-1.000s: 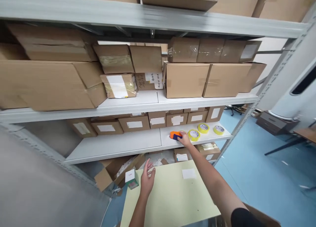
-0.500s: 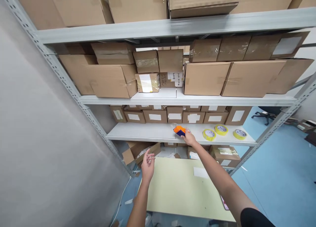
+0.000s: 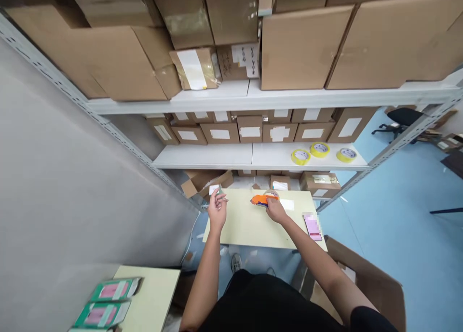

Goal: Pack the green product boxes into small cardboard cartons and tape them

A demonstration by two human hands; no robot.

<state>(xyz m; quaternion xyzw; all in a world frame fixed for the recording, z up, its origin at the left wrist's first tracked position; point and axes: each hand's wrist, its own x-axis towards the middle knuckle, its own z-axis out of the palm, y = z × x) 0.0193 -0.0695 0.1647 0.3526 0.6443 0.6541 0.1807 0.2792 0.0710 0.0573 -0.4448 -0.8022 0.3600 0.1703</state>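
On the counter, a small white-and-green box at the far left corner is partly hidden by the left hand, its grip released, fingers loosely curled. The orange tape dispenser, at the shelf half a second ago, is now over the counter's far part, jutting left from the right hand's clenched grip. Beyond come a white card, yellow tape rolls on the shelf, and a pink flat item by the counter's right edge.

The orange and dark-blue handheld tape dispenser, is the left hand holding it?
No, the right hand grips the tape dispenser, while the left hand is apart from it, its fingers loosely bent.
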